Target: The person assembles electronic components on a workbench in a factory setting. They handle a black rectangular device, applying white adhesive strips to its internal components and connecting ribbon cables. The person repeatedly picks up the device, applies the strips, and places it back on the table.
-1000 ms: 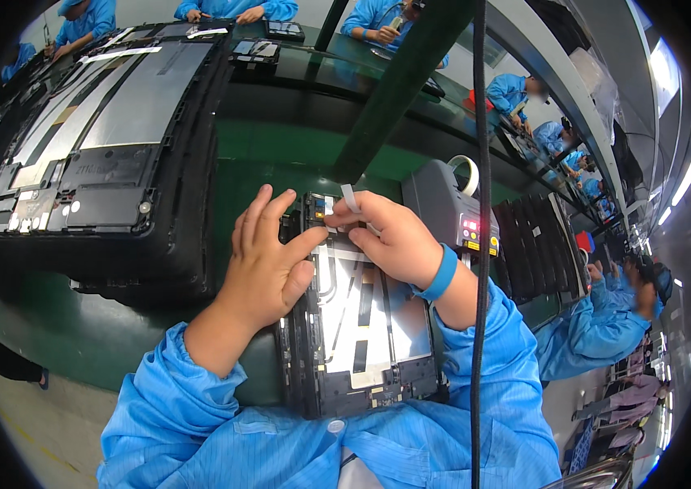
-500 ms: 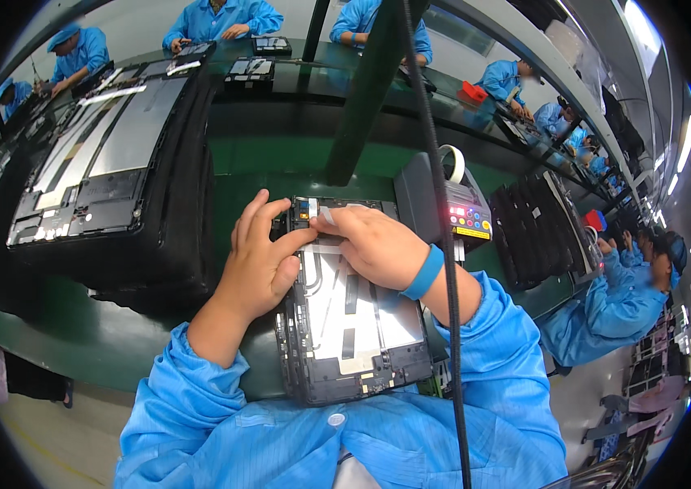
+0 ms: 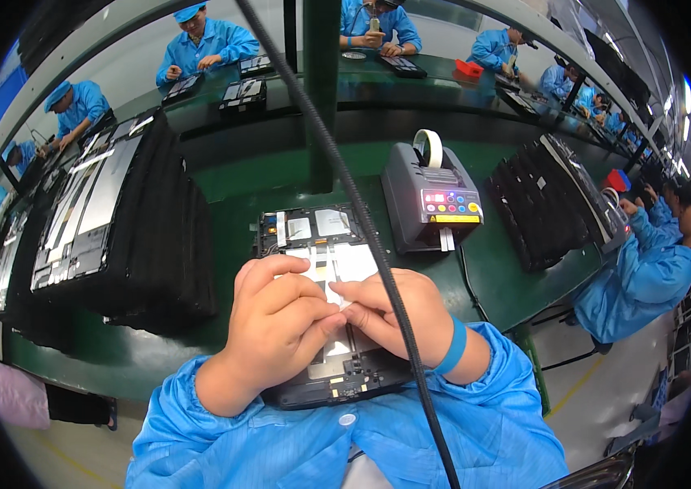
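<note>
An opened tablet with silver plates and a black frame lies in front of me, on what looks like another one. Above its middle, my left hand and my right hand meet at the fingertips. Both are closed in a pinch, and a small pale strip shows between them; its kind is hard to make out. A white piece of tape sticks to the tablet's far left corner. My right wrist wears a blue band.
A grey tape dispenser with a white roll stands beyond my right hand. Tall stacks of tablets rise at left, and black units stand at right. A dark cable hangs across the view. Several people in blue work around the benches.
Both hands have come back toward me from the tablet's far left corner, and their fingertips now meet over its middle. The view has shifted, showing more of the dispenser.
</note>
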{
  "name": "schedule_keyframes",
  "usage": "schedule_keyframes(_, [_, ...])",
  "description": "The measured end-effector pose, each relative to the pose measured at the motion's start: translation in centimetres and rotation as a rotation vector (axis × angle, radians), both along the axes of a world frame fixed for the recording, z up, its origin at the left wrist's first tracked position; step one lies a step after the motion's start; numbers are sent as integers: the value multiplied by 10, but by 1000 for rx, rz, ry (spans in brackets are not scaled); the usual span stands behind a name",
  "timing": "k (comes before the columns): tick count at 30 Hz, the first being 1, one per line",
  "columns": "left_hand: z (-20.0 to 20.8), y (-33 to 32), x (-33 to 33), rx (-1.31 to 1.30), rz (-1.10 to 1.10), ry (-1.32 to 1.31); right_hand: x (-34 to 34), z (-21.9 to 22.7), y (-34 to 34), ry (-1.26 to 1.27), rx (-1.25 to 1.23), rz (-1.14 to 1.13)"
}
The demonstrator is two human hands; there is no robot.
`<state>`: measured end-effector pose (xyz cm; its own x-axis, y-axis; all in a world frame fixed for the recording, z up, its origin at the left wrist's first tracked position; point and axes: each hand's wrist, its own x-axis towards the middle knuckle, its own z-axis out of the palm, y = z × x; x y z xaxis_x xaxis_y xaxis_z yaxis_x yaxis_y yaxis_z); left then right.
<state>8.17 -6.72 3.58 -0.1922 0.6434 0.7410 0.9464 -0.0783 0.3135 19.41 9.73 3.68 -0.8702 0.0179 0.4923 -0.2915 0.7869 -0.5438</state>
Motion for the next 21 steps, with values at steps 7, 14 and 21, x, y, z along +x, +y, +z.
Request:
schedule_keyframes(7, [24, 44, -7, -149, -160, -6, 17, -13, 30, 152, -285, -118])
schedule_keyframes(14, [12, 94, -44, -478, -54, -182, 8, -33, 58, 81, -799, -225])
schedule_keyframes(21, [14, 95, -58, -611, -52, 173, -11, -49, 74, 54, -852, -124])
